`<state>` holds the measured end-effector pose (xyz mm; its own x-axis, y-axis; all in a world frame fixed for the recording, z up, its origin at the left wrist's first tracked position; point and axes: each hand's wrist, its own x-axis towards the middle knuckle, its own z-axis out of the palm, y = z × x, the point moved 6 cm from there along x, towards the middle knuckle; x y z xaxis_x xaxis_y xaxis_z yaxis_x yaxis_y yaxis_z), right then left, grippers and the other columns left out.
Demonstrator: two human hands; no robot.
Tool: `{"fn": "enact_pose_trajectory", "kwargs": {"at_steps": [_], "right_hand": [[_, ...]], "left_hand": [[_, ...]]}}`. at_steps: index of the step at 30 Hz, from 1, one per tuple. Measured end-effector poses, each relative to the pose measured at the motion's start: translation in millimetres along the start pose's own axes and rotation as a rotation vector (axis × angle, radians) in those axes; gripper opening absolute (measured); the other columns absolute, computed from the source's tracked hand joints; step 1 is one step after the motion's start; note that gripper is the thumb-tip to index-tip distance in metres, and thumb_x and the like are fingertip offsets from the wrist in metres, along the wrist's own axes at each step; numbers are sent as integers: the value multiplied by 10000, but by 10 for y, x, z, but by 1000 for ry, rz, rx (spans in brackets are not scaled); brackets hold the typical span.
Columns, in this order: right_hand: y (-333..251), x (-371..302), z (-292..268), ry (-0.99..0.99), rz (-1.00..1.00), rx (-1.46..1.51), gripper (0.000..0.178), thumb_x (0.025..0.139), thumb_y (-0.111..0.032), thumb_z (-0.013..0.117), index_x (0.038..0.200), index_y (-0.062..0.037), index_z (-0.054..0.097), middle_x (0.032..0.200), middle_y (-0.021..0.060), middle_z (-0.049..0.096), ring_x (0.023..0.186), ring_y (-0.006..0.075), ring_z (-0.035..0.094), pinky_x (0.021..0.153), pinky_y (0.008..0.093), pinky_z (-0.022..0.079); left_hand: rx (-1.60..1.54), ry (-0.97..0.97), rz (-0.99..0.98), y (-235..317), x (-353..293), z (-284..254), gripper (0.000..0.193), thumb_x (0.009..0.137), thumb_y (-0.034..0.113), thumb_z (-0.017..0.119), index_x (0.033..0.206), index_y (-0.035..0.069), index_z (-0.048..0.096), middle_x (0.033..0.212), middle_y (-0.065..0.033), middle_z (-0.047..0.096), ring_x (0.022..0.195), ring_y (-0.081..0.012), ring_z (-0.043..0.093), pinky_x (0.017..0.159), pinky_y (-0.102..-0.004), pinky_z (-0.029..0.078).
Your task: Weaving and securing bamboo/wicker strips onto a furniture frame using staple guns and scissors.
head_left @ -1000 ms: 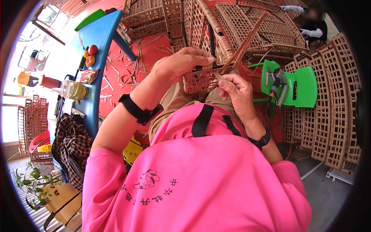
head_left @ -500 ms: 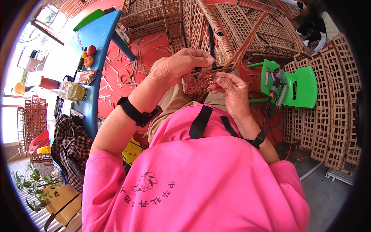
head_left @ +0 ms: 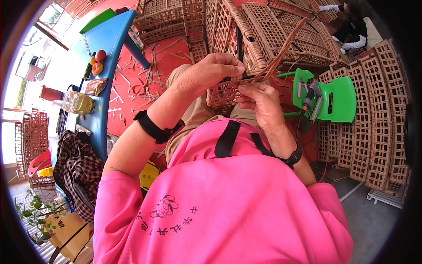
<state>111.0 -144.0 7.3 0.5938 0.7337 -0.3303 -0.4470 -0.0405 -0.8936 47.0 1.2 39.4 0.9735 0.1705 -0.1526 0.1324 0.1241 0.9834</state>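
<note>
A woven rattan frame (head_left: pixel 223 93) with an open lattice stands between my knees, its dark rim near the top. My left hand (head_left: pixel 216 70) is closed at this rim, thumb and fingers pinching a rattan strip beside it. Just to the right, my right hand (head_left: pixel 262 97) has its thumb and forefinger pressed together on the strip, its other fingers curled. Long loose reddish-brown strips (head_left: pixel 288 46) rise from the work toward the upper right. The strip's ends at my fingertips are partly hidden.
At the left a blue table (head_left: pixel 115 33) holds fruit, a glass jar (head_left: pixel 79 103) and a checked cloth (head_left: pixel 74 165). Cut strips litter the red floor (head_left: pixel 127 83). A green chair (head_left: pixel 340 99) at the right bears pliers and a corded tool. Woven panels (head_left: pixel 376 119) stand behind; a person sits far right.
My right hand has shifted slightly left and up, its thumb now closer to the left hand's fingertips. The left hand stays nearly in place. The surroundings shift slightly left in view.
</note>
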Motion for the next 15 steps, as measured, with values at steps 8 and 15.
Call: {"fn": "enact_pose_trajectory", "kwargs": {"at_steps": [8,15], "right_hand": [[-36,-51,50,70,-149,-31,159,885,-76,677,992,41,658,862,94,697,724,146,680,642,250,565],[-59,-83,78,70,-238,-39,138,909,-35,634,1010,58,642,902,106,700,739,141,680,654,238,564]], "left_hand": [[-39,-1,26,1,4,2,180,913,204,636,986,42,659,866,25,626,852,-66,565,795,-238,437],[-11,41,33,14,-16,-8,197,907,213,642,994,37,667,868,20,626,852,-71,561,815,-234,424]]}}
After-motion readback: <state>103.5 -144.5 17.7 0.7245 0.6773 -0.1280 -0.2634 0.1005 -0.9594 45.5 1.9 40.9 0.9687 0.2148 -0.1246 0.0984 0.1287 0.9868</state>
